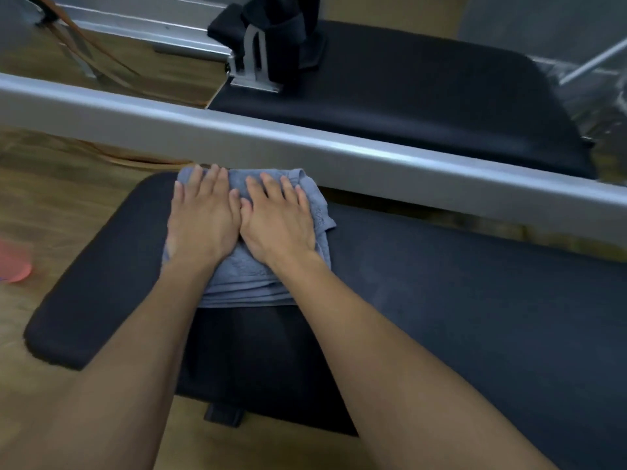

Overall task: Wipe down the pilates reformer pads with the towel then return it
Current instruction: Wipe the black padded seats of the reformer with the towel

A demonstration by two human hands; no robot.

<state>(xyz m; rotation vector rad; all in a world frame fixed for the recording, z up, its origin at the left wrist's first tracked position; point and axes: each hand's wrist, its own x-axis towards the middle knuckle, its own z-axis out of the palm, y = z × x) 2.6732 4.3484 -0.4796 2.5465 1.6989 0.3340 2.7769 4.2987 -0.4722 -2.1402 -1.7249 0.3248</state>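
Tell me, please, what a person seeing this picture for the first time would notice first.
First come the two hands, the left hand and the right hand, pressed flat side by side on a folded grey towel at the far edge of the near black pad. Just beyond them, a silver rail crosses the picture, with a second black pad behind it.

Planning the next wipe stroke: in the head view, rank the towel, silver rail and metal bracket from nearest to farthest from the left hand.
1. Towel: directly under the left hand, on the near pad.
2. Silver rail: just beyond that hand.
3. Metal bracket: farthest, across the rail on the far pad.
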